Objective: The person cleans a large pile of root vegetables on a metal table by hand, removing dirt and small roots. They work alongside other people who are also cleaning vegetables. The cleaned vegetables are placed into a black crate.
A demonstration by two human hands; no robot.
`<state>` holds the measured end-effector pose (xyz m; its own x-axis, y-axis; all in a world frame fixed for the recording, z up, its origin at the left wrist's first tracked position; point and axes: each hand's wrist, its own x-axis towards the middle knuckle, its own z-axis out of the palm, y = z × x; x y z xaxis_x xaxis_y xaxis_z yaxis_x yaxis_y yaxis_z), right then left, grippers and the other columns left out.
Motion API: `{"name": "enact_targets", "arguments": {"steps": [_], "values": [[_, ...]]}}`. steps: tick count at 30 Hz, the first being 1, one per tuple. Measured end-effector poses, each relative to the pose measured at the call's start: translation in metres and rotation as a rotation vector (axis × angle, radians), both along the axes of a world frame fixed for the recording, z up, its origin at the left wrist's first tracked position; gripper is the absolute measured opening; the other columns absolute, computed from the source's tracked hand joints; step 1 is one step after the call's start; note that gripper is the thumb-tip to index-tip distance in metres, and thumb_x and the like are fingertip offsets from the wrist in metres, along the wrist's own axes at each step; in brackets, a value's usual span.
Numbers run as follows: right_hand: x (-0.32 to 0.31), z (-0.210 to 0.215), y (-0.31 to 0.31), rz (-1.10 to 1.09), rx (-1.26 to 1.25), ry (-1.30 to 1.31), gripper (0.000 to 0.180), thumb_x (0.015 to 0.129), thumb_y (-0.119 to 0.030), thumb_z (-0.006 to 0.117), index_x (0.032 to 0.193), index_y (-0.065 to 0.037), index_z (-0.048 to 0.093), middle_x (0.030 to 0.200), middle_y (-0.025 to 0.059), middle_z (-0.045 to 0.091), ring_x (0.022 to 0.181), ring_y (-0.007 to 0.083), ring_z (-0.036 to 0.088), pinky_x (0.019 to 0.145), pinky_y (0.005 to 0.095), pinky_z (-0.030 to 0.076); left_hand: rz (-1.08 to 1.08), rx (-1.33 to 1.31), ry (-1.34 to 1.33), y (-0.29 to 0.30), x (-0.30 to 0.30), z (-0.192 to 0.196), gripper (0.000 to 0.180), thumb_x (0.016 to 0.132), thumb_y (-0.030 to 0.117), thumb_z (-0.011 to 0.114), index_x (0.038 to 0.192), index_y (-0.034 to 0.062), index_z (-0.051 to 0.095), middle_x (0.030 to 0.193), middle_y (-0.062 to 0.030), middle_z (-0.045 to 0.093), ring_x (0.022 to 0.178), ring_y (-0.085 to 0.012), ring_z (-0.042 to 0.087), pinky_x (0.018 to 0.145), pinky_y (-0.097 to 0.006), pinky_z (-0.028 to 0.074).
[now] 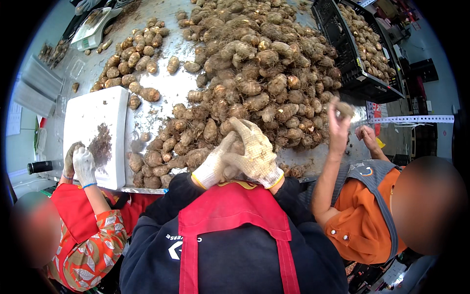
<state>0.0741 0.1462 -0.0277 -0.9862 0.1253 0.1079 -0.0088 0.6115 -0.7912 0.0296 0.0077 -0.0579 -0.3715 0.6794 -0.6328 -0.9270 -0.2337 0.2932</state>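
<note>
In the middle of the frame, the person's gloved right hand [253,153] overlaps the left hand [213,161], hiding part of its fingers. Both grips are partly curled; something brownish shows between them, but whether it is a held tuber or one lying behind cannot be told. The heap of tubers [259,73] spreads over the counter [169,88] from the frame's top edge, which cuts it off, down to just beside the gloves. At upper right, a tilted black crate [367,87] contains more tubers; its far end runs out of view. At left, a white tray [78,132] bears dark brown scraps [102,142], and a co-worker's gloved hand [84,166] covers part of its edge. What lies on the whitish scale [88,36] at upper left is too small to make out. At right, another co-worker's raised hand [338,122] holds a motion-blurred tuber [345,109].
</note>
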Motion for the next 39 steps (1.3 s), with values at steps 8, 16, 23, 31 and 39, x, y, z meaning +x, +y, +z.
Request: {"name": "enact_targets", "arguments": {"steps": [8, 16, 23, 31, 39], "values": [[0.008, -0.029, -0.002, 0.074, -0.066, -0.094, 0.046, 0.092, -0.036, 0.062, 0.128, -0.006, 0.059, 0.104, 0.0169, 0.070, 0.094, 0.0307, 0.068, 0.083, 0.0394, 0.053, -0.027, -0.081, 0.258, 0.009, 0.014, -0.014, 0.050, 0.102, 0.057, 0.030, 0.091, 0.0161, 0.058, 0.044, 0.0020, 0.041, 0.030, -0.0110, 0.034, 0.028, -0.024, 0.024], [0.015, -0.029, -0.006, 0.099, -0.142, -0.083, 0.044, 0.097, -0.032, 0.055, 0.128, -0.002, 0.058, 0.112, 0.0159, 0.068, 0.101, 0.0287, 0.065, 0.089, 0.0381, 0.050, -0.137, -0.276, 0.208, -0.002, 0.015, 0.010, 0.052, 0.100, 0.060, 0.034, 0.083, 0.0158, 0.056, 0.047, 0.0014, 0.042, 0.032, -0.0099, 0.033, 0.031, -0.023, 0.025], [0.013, -0.035, -0.018, -0.057, -0.613, -0.079, 0.046, 0.103, -0.034, 0.044, 0.130, 0.001, 0.056, 0.119, 0.0159, 0.065, 0.112, 0.0246, 0.061, 0.096, 0.0345, 0.046, -0.246, -0.093, 0.405, -0.019, 0.008, -0.015, 0.045, 0.101, 0.050, 0.045, 0.091, 0.0090, 0.060, 0.070, 0.0022, 0.052, 0.053, -0.0078, 0.047, 0.044, -0.022, 0.036], [0.000, -0.048, -0.006, -0.058, -0.883, -0.144, 0.048, 0.104, -0.035, 0.043, 0.130, 0.004, 0.055, 0.123, 0.0149, 0.063, 0.113, 0.0203, 0.060, 0.098, 0.0312, 0.045, -0.354, -0.600, 1.561, -0.006, 0.020, -0.054, 0.024, 0.097, 0.029, 0.054, 0.100, 0.0059, 0.061, 0.087, -0.0035, 0.062, 0.076, -0.0217, 0.063, 0.065, -0.032, 0.049], [-0.017, -0.108, 0.011, -0.123, -0.914, -0.327, 0.036, 0.100, -0.023, 0.055, 0.126, 0.002, 0.059, 0.114, 0.0099, 0.068, 0.103, 0.0144, 0.063, 0.088, 0.0254, 0.049, -0.473, -0.295, 1.165, -0.010, 0.014, -0.041, 0.038, 0.101, 0.035, 0.044, 0.111, 0.0030, 0.062, 0.101, -0.0124, 0.065, 0.092, -0.0224, 0.063, 0.078, -0.033, 0.052]]}}
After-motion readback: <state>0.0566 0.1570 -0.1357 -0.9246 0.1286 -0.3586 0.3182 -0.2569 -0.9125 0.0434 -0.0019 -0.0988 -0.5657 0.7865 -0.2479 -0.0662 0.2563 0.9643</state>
